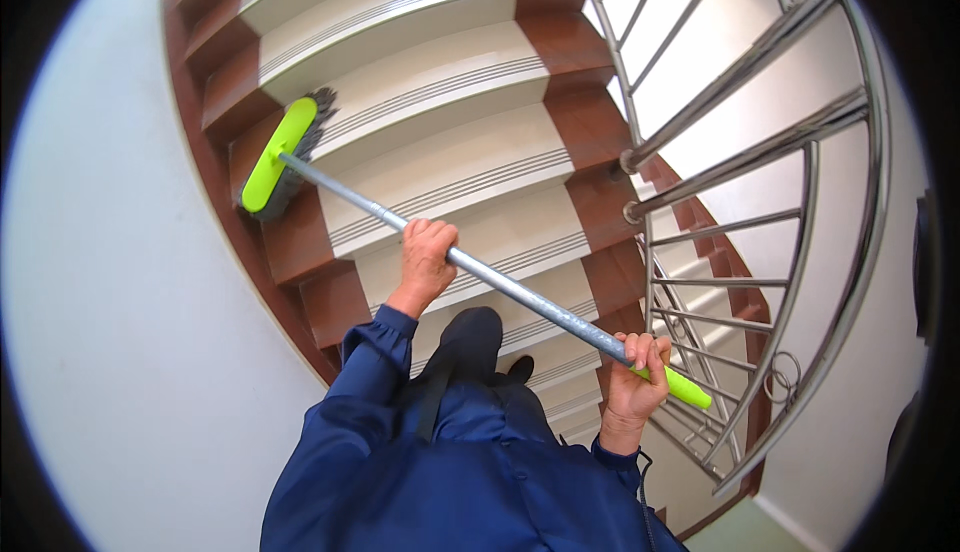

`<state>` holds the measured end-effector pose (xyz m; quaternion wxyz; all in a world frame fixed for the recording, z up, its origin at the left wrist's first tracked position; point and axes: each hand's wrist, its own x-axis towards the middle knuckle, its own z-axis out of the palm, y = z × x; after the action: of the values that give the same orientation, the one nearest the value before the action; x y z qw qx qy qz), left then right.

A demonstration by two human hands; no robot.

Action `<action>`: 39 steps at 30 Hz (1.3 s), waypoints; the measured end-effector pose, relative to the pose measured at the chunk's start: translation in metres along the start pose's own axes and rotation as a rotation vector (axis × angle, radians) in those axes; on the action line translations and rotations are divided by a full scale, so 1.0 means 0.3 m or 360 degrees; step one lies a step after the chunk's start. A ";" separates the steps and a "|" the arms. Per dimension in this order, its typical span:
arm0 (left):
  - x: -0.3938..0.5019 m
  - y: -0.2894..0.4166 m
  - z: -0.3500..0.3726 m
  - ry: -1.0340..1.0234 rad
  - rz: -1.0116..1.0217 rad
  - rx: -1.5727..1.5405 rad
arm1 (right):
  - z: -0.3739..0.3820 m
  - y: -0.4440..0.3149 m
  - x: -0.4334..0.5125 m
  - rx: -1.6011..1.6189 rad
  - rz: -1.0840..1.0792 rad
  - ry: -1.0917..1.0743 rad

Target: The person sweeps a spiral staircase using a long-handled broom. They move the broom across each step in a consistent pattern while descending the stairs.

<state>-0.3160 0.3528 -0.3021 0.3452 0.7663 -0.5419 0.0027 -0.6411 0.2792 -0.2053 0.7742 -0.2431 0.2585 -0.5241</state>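
Note:
A push broom lies across my view, its lime-green head (280,154) with dark bristles (304,143) set on a stair tread beside the left wall. From the head a grey metal handle (525,297) slants down to the right. My left hand (429,258) is wrapped around the middle of this handle. Near its end, my right hand (637,372) grips the handle just at the lime-green plastic grip (686,389), which sticks out past the fingers. Both sleeves are dark blue.
Cream stairs (450,116) with reddish-brown side bands and grooved nosings run up ahead. A stainless steel railing (750,154) borders them on the right, with another flight below it. A white wall (112,267) rises on the left. My dark shoe (472,330) shows on the steps.

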 end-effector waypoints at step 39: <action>-0.475 0.493 0.321 -0.0597 0.0087 -0.0035 | -0.454 -0.387 -0.453 0.0019 -0.0363 -0.0003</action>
<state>-0.5336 0.3939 -0.3515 0.2462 0.7345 -0.6174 -0.1369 -0.8529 0.3534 -0.2122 0.7113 -0.2669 0.2254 -0.6100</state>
